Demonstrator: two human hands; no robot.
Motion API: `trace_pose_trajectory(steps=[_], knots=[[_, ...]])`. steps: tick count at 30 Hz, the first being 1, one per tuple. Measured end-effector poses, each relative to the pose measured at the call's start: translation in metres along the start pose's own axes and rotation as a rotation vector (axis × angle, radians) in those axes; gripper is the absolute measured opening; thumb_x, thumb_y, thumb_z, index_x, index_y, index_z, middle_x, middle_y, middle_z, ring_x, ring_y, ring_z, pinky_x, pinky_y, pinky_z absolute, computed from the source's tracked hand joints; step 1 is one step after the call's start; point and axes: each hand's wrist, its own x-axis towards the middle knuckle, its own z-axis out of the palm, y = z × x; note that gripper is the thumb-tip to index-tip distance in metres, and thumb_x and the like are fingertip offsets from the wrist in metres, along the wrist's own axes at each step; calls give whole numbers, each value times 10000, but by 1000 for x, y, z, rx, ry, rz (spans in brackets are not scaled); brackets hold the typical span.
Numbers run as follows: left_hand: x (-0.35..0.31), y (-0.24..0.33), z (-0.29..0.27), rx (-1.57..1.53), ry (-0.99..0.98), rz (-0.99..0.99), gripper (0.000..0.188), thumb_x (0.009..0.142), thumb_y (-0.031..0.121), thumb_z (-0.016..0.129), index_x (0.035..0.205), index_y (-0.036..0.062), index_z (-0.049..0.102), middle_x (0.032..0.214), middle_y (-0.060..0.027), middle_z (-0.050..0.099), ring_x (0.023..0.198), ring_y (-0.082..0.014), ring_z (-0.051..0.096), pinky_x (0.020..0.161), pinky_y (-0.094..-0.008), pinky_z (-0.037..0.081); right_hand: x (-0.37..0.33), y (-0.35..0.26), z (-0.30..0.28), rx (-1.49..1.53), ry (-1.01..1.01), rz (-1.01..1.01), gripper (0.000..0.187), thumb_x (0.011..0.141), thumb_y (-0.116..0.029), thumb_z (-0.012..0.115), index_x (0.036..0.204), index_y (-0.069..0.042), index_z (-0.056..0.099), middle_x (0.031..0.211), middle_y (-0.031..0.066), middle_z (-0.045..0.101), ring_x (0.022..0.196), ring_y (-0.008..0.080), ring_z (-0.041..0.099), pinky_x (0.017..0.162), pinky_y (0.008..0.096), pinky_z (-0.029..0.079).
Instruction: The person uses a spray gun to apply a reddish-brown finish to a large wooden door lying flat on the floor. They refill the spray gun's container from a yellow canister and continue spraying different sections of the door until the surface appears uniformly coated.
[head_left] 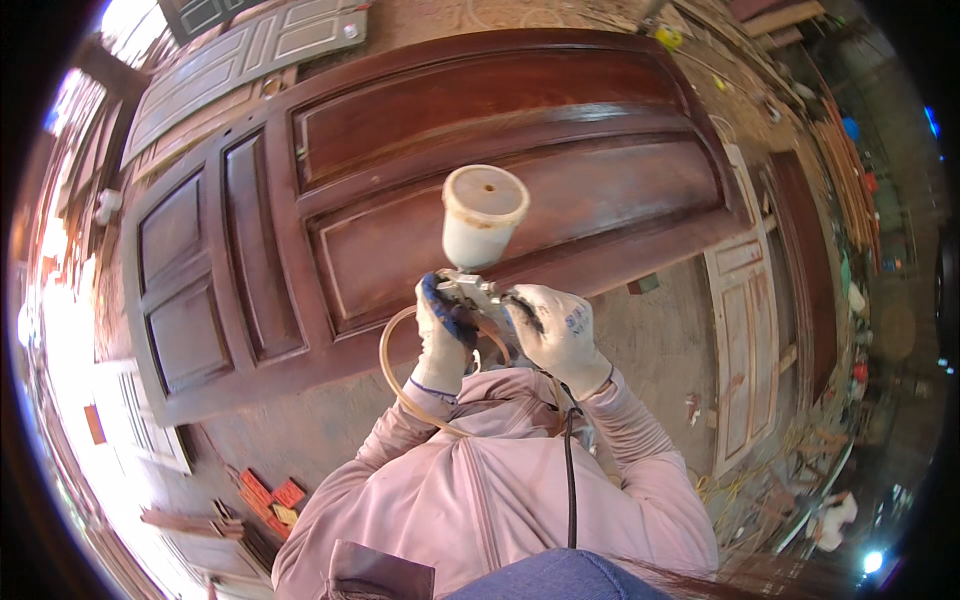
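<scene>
In front of my chest is a metal spray gun (472, 292) with a white paint cup (478, 232) upright on top, its lid stained tan. My left hand (442, 335), in a white glove with blue, dark-stained patches, is closed around the gun's handle. The gloved right hand (556, 335) has its fingers bent together against the gun's right side; the fingertips are partly hidden. A pale hose (388, 365) loops from below the gun past my left wrist. Beyond my hands lies a large reddish-brown panelled wooden door (400, 195), glossy in parts.
Paler panelled doors lie at the right (745, 345) and the far left (240, 65). A dark cord (571, 470) hangs down my front. Red boxes (268, 500) sit on the floor at lower left. Timber strips (848, 165) are stacked along the right side.
</scene>
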Motion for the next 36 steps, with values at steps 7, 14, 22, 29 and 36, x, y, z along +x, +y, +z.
trace_pose_trajectory(steps=[7, 14, 22, 29, 36], knots=[[-21, 6, -1, -145, -97, -88, 285, 987, 384, 512, 1010, 119, 613, 879, -74, 641, 842, -243, 643, 775, -398, 549, -3, 6, 20, 551, -365, 325, 540, 813, -116, 807, 1269, -12, 537, 1194, 113, 654, 1093, 177, 623, 921, 333, 515], [-23, 42, -16, 196, -147, 161, 258, 1011, 268, 592, 1164, 60, 593, 905, -11, 605, 780, -135, 596, 652, -295, 510, 17, 12, 48, 1014, -490, 536, 569, 956, 91, 511, 1497, -56, 410, 1497, 81, 479, 1298, 165, 515, 1083, 286, 426], [-91, 128, -182, 1431, -86, 760, 156, 969, 156, 629, 991, 2, 643, 818, -223, 672, 720, -403, 665, 591, -417, 494, 94, 12, 74, 569, -365, 431, 442, 966, -1, 585, 1405, -19, 536, 1204, 28, 693, 971, 78, 639, 826, 235, 523], [-139, 100, -216, 1512, 4, 364, 169, 986, 150, 593, 960, 0, 667, 719, -199, 614, 599, -319, 597, 570, -369, 458, 111, 20, 169, 1024, -410, 649, 255, 935, -85, 680, 1173, 8, 674, 954, 52, 712, 729, 98, 660, 640, 247, 558], [-118, 77, -192, 1519, 2, 387, 202, 959, 191, 632, 952, -10, 606, 739, -230, 627, 683, -436, 609, 577, -450, 462, 132, 34, 196, 1047, -318, 636, 241, 941, -59, 652, 1172, 6, 664, 922, 48, 703, 690, 108, 663, 607, 246, 579]])
